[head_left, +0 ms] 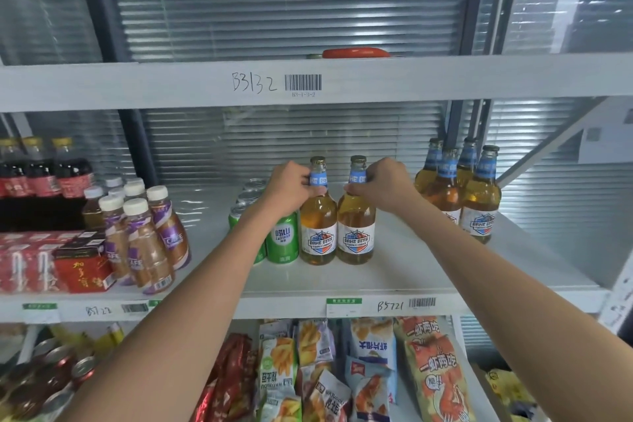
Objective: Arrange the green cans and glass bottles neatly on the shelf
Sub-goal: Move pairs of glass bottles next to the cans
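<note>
Two glass beer bottles with blue neck labels stand side by side on the white middle shelf (pixel 411 271). My left hand (pixel 291 187) grips the neck of the left bottle (pixel 318 229). My right hand (pixel 380 181) grips the neck of the right bottle (pixel 355 229). Green cans (pixel 286 240) stand in a row running back, directly left of the left bottle and partly hidden by my left forearm. Several more of the same glass bottles (pixel 459 192) are grouped at the right of the shelf.
Coffee bottles with white caps (pixel 147 236), a red carton (pixel 84 267) and dark cola bottles (pixel 41 175) fill the shelf's left part. Snack bags (pixel 342 370) lie on the shelf below. The upper shelf beam (pixel 376 79) runs overhead. Blinds close off the back.
</note>
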